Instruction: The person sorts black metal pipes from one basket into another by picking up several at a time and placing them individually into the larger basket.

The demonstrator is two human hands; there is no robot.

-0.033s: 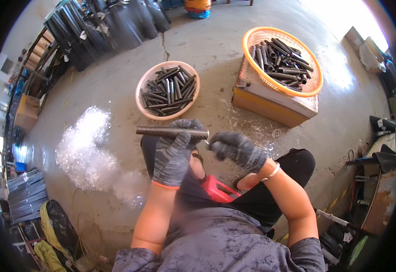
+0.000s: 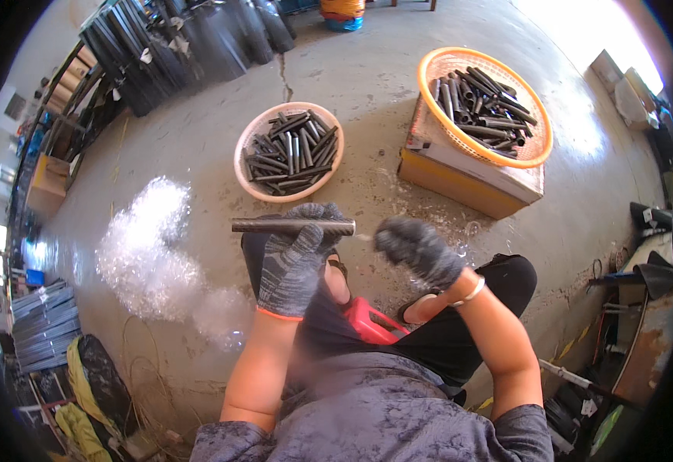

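My left hand (image 2: 296,258), in a grey knit glove, is wrapped round a dark tube (image 2: 255,225) held level, its open end facing right. To the right of that end, my gloved right hand (image 2: 417,250) is closed and slightly blurred. A thin, whitish, film-like strip (image 2: 364,237) shows between its fingertips and the tube. On the floor ahead, a pink plastic basket (image 2: 241,168) holds many short dark tubes (image 2: 294,154). An orange mesh basket (image 2: 546,146) with more such tubes (image 2: 486,108) tilts on top of a cardboard box (image 2: 459,185).
A heap of crumpled clear film (image 2: 147,254) lies on the floor at the left, with scraps near my right foot. Long dark tubes (image 2: 190,46) stand at the far left. A red plastic object (image 2: 373,322) sits between my legs. Racks and metal parts (image 2: 644,339) line the right side.
My right hand has moved a little to the right, away from the tube's end. My left hand keeps its hold on the tube, nearly still.
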